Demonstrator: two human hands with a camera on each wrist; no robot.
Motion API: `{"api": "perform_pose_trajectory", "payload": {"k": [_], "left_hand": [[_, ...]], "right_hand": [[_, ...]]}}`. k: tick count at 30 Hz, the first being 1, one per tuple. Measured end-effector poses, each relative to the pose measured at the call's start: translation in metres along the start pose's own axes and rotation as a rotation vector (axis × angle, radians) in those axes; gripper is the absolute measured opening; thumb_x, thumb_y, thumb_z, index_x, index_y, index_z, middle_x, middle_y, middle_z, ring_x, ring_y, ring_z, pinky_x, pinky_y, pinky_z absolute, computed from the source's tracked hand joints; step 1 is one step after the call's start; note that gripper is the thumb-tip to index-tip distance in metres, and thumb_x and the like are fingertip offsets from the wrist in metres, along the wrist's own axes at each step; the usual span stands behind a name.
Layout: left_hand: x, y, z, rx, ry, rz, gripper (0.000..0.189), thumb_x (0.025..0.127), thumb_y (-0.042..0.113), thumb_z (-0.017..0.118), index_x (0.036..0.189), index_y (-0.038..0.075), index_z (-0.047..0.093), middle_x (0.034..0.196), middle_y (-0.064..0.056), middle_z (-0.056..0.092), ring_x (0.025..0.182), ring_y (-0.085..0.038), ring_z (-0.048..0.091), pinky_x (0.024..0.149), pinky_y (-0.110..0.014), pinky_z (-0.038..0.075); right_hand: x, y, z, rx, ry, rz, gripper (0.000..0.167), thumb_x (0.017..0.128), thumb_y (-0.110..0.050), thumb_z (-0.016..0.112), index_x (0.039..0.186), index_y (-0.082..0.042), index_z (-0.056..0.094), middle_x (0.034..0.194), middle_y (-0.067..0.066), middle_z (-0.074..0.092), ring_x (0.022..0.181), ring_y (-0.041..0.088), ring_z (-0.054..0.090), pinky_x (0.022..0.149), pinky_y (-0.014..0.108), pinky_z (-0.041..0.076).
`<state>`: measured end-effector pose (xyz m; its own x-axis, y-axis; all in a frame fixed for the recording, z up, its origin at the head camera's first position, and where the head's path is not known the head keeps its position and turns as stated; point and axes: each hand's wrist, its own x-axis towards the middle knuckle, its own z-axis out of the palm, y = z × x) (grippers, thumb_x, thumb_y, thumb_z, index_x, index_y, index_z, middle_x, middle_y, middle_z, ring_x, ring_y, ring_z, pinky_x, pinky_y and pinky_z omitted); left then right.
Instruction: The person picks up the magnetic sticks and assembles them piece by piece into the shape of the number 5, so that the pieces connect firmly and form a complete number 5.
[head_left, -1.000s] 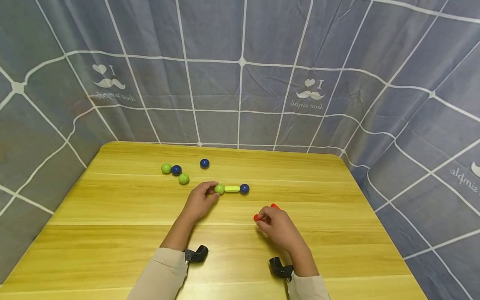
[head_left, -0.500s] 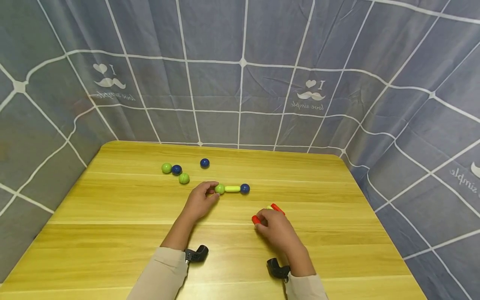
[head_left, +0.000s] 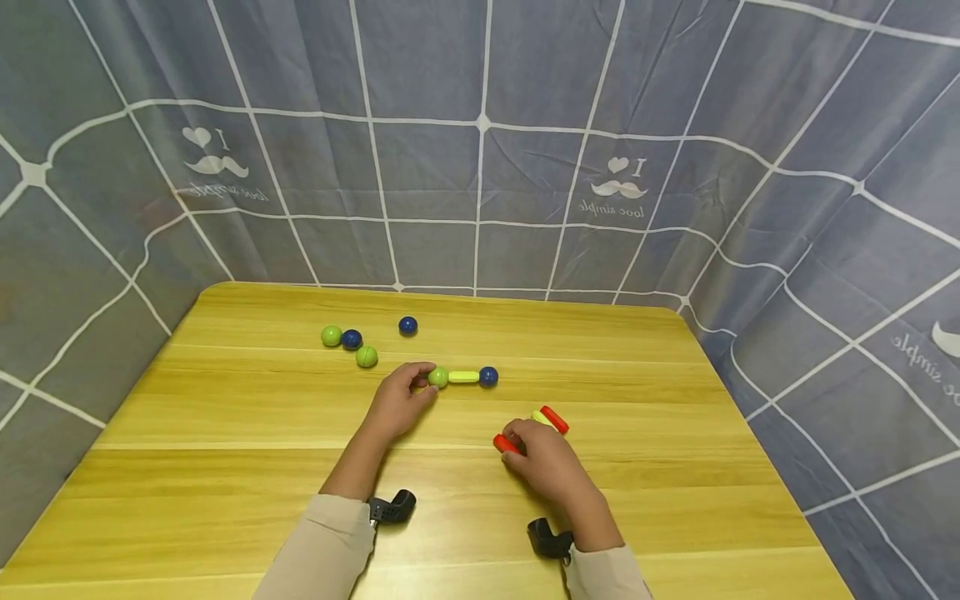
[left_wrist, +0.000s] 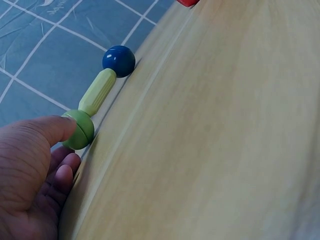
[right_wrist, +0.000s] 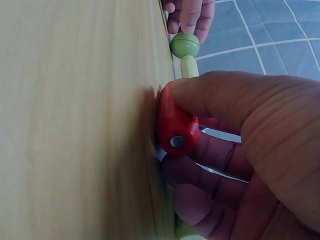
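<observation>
My left hand (head_left: pixel 401 402) pinches a green ball (left_wrist: pixel 84 134) between thumb and fingers. A pale yellow-green rod (head_left: pixel 463 377) joins that ball to a dark blue ball (head_left: pixel 488 377) on its right, all three in one line on the table. Lower and to the right, my right hand (head_left: pixel 551 458) holds a red rod (right_wrist: pixel 172 117) by thumb and fingers, close to the tabletop. A round metal spot shows in the rod's end in the right wrist view. Just beyond this hand lie a second red rod (head_left: pixel 554 419) and a yellow-green rod (head_left: pixel 540 417), the latter partly hidden by the hand.
Loose balls lie at the back left of the wooden table (head_left: pixel 225 400): a green ball (head_left: pixel 332 336) touching a blue ball (head_left: pixel 351 339), a grooved green ball (head_left: pixel 367 357) and another blue ball (head_left: pixel 408 326). A grey checked curtain (head_left: pixel 435 167) hangs behind the table.
My right hand has shifted left and slightly nearer with the red rod, uncovering the yellow-green rod and more of the other red rod. The left hand has stayed in place on the green ball.
</observation>
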<state>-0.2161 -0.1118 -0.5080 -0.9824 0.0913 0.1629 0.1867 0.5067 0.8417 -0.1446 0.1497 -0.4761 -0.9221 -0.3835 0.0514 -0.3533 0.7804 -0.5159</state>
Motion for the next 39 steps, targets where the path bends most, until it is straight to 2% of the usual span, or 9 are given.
{"api": "perform_pose_trajectory", "payload": {"k": [5, 11, 16, 26, 30, 35, 39], "left_hand": [[-0.001, -0.002, 0.000, -0.006, -0.003, -0.001, 0.037, 0.093, 0.013, 0.069, 0.129, 0.005, 0.063, 0.116, -0.010, 0.063, 0.106, -0.027, 0.059, 0.091, -0.043, 0.048], [-0.001, -0.004, 0.000, -0.013, 0.000, 0.023, 0.036, 0.094, 0.011, 0.067, 0.129, 0.005, 0.063, 0.113, -0.010, 0.063, 0.104, -0.026, 0.059, 0.090, -0.043, 0.049], [-0.001, -0.004, -0.001, -0.010, 0.006, 0.036, 0.034, 0.095, 0.010, 0.066, 0.128, 0.004, 0.063, 0.112, -0.010, 0.064, 0.103, -0.026, 0.060, 0.089, -0.043, 0.049], [-0.002, -0.004, 0.000, -0.003, 0.011, 0.040, 0.032, 0.096, 0.010, 0.065, 0.127, 0.004, 0.064, 0.111, -0.011, 0.064, 0.102, -0.026, 0.061, 0.088, -0.043, 0.049], [-0.002, -0.005, 0.000, 0.001, 0.012, 0.036, 0.032, 0.096, 0.010, 0.065, 0.127, 0.004, 0.064, 0.110, -0.011, 0.064, 0.101, -0.026, 0.061, 0.088, -0.043, 0.049], [-0.001, -0.005, 0.000, 0.000, 0.011, 0.040, 0.033, 0.095, 0.010, 0.066, 0.127, 0.004, 0.064, 0.111, -0.011, 0.064, 0.102, -0.026, 0.061, 0.089, -0.043, 0.049], [0.000, -0.006, 0.000, -0.003, 0.009, 0.032, 0.033, 0.095, 0.009, 0.066, 0.127, 0.004, 0.064, 0.111, -0.011, 0.064, 0.102, -0.026, 0.061, 0.090, -0.043, 0.049]], "right_hand": [[0.000, 0.001, 0.006, 0.020, 0.025, -0.007, 0.013, 0.090, -0.011, 0.072, 0.102, -0.011, 0.067, 0.082, -0.007, 0.056, 0.071, 0.012, 0.048, 0.066, 0.028, 0.044], [0.005, 0.000, 0.014, 0.172, 0.056, -0.001, 0.014, 0.092, -0.012, 0.070, 0.106, -0.011, 0.067, 0.087, -0.007, 0.059, 0.076, 0.011, 0.052, 0.070, 0.028, 0.047], [0.011, -0.001, 0.021, 0.268, 0.089, 0.034, 0.017, 0.092, -0.013, 0.071, 0.108, -0.011, 0.067, 0.089, -0.006, 0.062, 0.077, 0.010, 0.055, 0.072, 0.027, 0.049], [0.030, -0.006, 0.032, 0.496, 0.138, 0.127, 0.017, 0.092, -0.009, 0.069, 0.108, -0.006, 0.067, 0.089, 0.002, 0.062, 0.076, 0.016, 0.055, 0.065, 0.025, 0.047], [0.038, -0.011, 0.037, 0.560, 0.158, 0.145, 0.017, 0.092, -0.009, 0.068, 0.108, -0.004, 0.067, 0.089, 0.003, 0.062, 0.077, 0.016, 0.054, 0.066, 0.025, 0.046], [0.047, -0.016, 0.044, 0.631, 0.170, 0.168, 0.019, 0.092, -0.010, 0.068, 0.110, -0.002, 0.066, 0.089, 0.006, 0.062, 0.074, 0.015, 0.054, 0.061, 0.023, 0.045], [0.054, -0.019, 0.050, 0.683, 0.169, 0.165, 0.022, 0.092, -0.009, 0.067, 0.112, 0.001, 0.065, 0.089, 0.008, 0.063, 0.072, 0.014, 0.055, 0.061, 0.024, 0.048]]}}
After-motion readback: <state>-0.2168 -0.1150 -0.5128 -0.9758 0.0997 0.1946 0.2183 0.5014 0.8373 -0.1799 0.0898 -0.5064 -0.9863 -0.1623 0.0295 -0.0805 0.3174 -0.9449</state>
